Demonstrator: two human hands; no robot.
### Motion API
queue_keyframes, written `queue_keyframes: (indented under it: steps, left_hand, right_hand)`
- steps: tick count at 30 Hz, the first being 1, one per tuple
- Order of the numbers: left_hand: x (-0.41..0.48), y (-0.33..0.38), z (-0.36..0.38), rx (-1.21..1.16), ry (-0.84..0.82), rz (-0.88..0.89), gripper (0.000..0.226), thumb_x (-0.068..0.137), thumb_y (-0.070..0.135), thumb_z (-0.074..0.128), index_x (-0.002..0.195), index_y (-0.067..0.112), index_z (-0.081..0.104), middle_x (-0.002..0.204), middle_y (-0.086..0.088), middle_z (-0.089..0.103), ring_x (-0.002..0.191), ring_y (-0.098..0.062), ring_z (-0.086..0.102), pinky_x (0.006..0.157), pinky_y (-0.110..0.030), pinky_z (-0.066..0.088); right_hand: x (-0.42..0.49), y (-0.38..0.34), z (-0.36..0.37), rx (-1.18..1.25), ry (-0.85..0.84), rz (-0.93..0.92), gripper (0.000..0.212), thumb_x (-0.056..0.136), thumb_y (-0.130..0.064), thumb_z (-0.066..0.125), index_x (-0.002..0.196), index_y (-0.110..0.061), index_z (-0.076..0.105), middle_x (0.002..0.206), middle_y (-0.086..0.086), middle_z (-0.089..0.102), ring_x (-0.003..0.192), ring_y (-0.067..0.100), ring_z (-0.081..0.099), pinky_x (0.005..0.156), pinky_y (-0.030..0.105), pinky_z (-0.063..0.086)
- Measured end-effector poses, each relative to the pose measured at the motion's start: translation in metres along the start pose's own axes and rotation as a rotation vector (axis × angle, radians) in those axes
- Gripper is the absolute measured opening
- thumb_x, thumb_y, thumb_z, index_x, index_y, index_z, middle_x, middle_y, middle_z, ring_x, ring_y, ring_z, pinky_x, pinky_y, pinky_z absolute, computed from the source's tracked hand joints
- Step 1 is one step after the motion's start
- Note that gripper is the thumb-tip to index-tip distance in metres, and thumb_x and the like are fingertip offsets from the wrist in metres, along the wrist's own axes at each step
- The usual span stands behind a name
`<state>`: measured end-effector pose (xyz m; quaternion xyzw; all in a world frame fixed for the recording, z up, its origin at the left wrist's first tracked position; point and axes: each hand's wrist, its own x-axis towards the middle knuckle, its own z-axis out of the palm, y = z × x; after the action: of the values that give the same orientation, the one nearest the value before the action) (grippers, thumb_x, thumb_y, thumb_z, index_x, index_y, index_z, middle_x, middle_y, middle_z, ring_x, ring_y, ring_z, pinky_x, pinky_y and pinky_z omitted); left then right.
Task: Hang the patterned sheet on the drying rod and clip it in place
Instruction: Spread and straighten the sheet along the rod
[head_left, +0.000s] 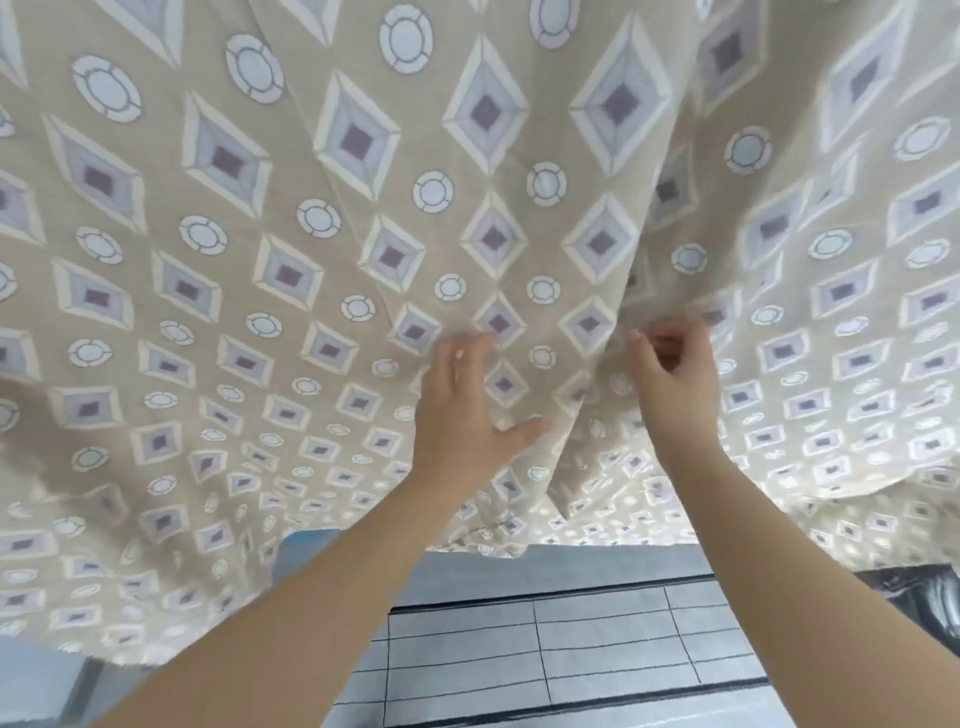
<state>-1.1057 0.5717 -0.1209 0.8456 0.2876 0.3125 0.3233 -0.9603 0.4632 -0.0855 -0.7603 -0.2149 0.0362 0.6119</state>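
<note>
Across the upper field, from nine o'clock round through twelve to three, the patterned sheet (260, 260) hangs before me, beige with diamonds and rings, its lower hem ending above the grey tiled floor (571, 649) at six o'clock. Just below centre my left hand (467, 410) lies flat against the cloth, fingers straight and close together, thumb splayed out toward three o'clock. Beside it, on the three o'clock side, my right hand (675, 379) has its fingers curled in, pinching a vertical fold of the patterned sheet, though blur smears the fingertips
</note>
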Motion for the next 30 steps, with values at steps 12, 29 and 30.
queue_keyframes:
  steps: [12,29,30]
  left_hand:
    - [0.04,0.07,0.057,0.166,0.39,-0.475,0.04,0.081,0.042,0.065,0.108,0.016,0.05,0.105,-0.003,0.057,0.102,-0.028,0.053,0.088,-0.039,0.035]
    - [0.019,0.025,0.019,0.298,0.035,-0.379,0.037,0.084,0.027,0.068,0.104,-0.003,0.058,0.089,-0.022,0.066,0.091,-0.037,0.061,0.072,-0.035,0.043]
    - [0.018,0.022,0.02,0.296,0.028,-0.392,0.038,0.084,0.028,0.068,0.104,-0.003,0.058,0.089,-0.021,0.066,0.092,-0.037,0.061,0.072,-0.035,0.043]
  right_hand:
    - [0.048,-0.008,-0.033,-0.364,0.09,-0.108,0.072,0.071,-0.044,0.072,0.129,-0.017,0.041,0.127,0.005,0.047,0.117,0.027,0.046,0.094,0.04,0.04]
    - [0.056,0.03,-0.063,-0.449,-0.198,-0.183,0.021,0.087,-0.017,0.055,0.074,-0.005,0.044,0.063,0.009,0.047,0.064,0.023,0.039,0.05,0.023,0.026]
    - [0.056,0.034,-0.065,-0.452,-0.202,-0.174,0.021,0.087,-0.017,0.055,0.074,-0.005,0.044,0.062,0.008,0.047,0.063,0.023,0.039,0.05,0.025,0.026]
